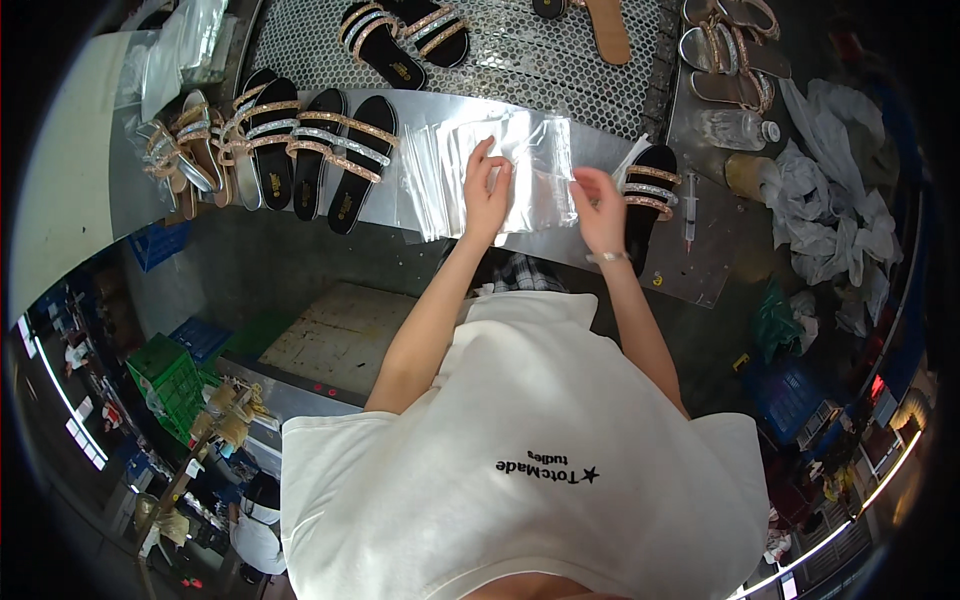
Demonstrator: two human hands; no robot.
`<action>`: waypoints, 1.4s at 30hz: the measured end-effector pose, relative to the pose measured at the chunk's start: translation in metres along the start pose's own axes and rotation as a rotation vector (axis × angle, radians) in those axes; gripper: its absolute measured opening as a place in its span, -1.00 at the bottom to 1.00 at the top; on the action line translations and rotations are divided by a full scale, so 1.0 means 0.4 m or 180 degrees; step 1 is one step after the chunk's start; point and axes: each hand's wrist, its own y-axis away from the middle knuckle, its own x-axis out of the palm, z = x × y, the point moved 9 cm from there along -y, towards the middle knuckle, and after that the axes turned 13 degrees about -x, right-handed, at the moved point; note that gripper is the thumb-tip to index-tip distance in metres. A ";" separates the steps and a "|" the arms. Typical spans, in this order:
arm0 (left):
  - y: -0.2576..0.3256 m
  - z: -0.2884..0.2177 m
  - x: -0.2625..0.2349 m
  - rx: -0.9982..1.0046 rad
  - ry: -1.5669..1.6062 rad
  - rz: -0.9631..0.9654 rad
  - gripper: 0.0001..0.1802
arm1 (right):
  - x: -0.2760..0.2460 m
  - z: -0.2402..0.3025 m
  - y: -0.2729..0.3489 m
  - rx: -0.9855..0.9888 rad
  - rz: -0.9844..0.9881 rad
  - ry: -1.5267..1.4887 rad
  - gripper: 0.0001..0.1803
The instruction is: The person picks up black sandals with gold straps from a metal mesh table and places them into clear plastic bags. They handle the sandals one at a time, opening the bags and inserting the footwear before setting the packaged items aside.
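Note:
A spread stack of clear plastic bags (540, 195) lies on the metal work surface in front of me. My left hand (487, 192) rests on the stack, its fingers bent and apart. At the stack's right edge, my right hand (603, 215) has thumb and fingers pinched together on the rim of a bag. Just right of that hand lies a black sandal (652, 165) with glittery rose-gold and silver straps, partly covered by my wrist. Several like sandals stand in a row left of the bags, the nearest black sandal (362, 165) showing its whole sole.
Beyond the bags runs a perforated metal conveyor (530, 70) carrying more sandals. To the right are a syringe (690, 205), a clear plastic bottle (735, 130) and crumpled white plastic (830, 210). A green crate (170, 375) stands low on the left.

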 end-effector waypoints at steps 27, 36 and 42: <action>0.078 -0.086 -0.211 -0.2195 0.2037 0.0942 -0.68 | 0.319 0.261 -0.042 -0.0889 0.1494 -0.0684 -0.66; 0.089 -0.044 -0.263 -0.2169 0.1091 0.0566 -0.73 | 0.318 0.158 -0.058 -0.0204 0.1206 -0.0626 -0.78; 0.091 -0.046 -0.276 -0.1990 0.0981 0.0339 -0.77 | 0.246 0.248 -0.045 -0.0822 0.0507 0.0064 -0.59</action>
